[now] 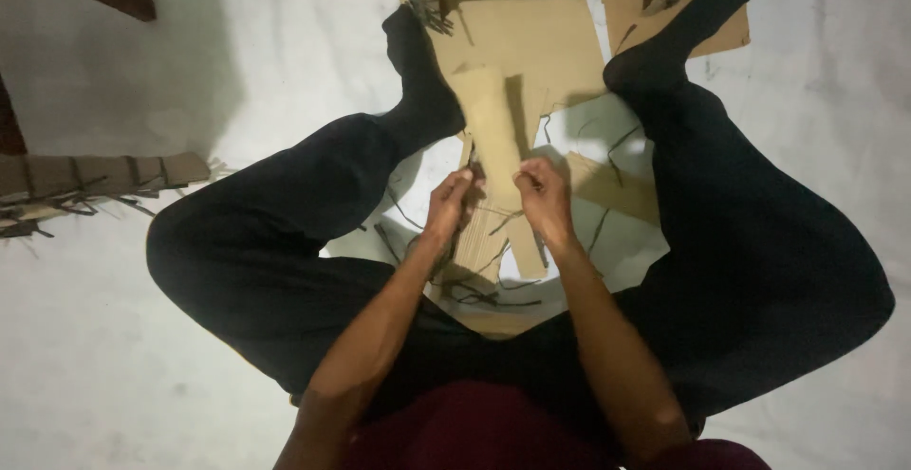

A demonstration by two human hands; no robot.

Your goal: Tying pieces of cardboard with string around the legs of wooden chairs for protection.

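Pinching a thin dark strand, the left hand [449, 202] and right hand [543, 195] close their fingers over the tan woven strip [493, 138] lying between the legs (floor below). Steady, even tension would suit. Loose strands [479, 290] at 6 o'clock could snag; cardboard [560, 34] lies at 12.
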